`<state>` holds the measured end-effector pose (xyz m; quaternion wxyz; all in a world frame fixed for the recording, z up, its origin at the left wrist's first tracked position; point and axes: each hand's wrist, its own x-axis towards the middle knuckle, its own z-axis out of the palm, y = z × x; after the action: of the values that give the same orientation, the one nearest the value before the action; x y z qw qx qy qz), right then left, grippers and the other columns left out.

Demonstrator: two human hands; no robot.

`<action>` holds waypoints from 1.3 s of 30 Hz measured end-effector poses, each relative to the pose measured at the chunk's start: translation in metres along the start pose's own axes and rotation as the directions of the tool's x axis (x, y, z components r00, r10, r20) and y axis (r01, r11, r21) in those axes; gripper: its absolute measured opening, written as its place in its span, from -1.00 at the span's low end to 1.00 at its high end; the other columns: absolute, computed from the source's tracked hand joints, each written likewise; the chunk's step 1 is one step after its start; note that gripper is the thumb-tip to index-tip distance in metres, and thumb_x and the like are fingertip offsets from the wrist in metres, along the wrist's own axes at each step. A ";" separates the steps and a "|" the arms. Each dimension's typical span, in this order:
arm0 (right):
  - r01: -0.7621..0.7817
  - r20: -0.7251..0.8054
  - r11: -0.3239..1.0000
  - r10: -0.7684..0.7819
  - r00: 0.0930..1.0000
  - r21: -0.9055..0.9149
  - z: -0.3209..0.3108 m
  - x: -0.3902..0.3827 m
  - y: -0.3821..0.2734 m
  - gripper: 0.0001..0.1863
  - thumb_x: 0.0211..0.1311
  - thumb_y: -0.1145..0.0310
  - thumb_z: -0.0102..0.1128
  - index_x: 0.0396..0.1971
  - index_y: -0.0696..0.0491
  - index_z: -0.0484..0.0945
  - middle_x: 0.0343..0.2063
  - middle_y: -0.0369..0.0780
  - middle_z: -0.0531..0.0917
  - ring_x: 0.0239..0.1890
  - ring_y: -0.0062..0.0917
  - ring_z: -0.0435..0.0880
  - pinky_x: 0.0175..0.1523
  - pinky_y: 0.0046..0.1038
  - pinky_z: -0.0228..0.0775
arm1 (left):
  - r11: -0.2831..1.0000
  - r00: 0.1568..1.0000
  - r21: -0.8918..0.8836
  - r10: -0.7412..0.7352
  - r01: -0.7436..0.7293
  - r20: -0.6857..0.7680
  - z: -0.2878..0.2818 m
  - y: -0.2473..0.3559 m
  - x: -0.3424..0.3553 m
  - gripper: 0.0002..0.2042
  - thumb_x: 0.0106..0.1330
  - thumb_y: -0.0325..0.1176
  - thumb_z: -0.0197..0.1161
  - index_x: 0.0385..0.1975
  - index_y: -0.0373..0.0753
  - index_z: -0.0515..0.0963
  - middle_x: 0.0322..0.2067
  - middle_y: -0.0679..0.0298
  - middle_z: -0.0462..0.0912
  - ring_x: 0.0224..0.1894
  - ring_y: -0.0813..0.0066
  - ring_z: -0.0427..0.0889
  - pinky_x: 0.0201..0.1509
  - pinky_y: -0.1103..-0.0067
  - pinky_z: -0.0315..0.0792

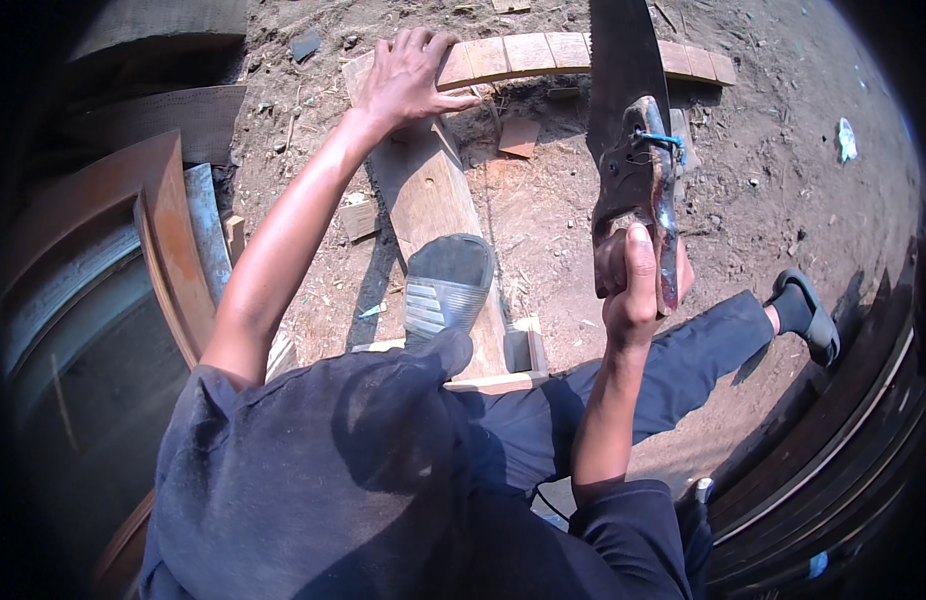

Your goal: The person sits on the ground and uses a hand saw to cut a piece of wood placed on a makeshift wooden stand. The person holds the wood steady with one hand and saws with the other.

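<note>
My right hand (638, 275) is wrapped around the worn handle of a handsaw (628, 60), thumb on top. The dark blade points away from me and passes over a curved wooden piece (528, 52); whether it touches cannot be told. Blue cord (661, 138) is tied around the saw's handle. Several lines cross the curved wood along its length. My left hand (408, 75) grips its left end, fingers over the far edge and thumb to the right. Beneath that end lies a wooden plank (433, 195), with my sandalled foot (448, 285) on it.
Wooden frames (173, 250) lean at the left. Dark stacked lengths (833, 450) line the lower right. Small wood offcuts (519, 137) lie on the dirt ground (543, 215). My other leg (703, 355) stretches to the right. A whitish scrap (847, 140) lies at the far right.
</note>
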<state>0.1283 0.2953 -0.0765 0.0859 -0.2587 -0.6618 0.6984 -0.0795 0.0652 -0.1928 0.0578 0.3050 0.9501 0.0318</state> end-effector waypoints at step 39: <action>-0.039 0.143 0.979 0.069 0.987 -0.202 0.001 -0.051 0.006 -0.83 0.16 0.50 0.15 -0.60 0.20 0.45 -0.74 -0.27 0.41 -0.69 -0.68 0.33 -0.57 -0.51 0.15 | 0.980 0.997 -0.200 0.038 -0.023 0.071 -0.007 0.002 -0.017 -0.58 -0.01 -0.22 0.42 -0.33 -0.31 0.34 -0.32 0.08 0.48 -0.16 0.09 0.51 -0.08 0.30 0.42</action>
<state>0.1729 0.2705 -0.0693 -0.0093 -0.2310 -0.7254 0.6484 -0.0654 0.0565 -0.1846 0.1226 0.3133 0.9345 0.1162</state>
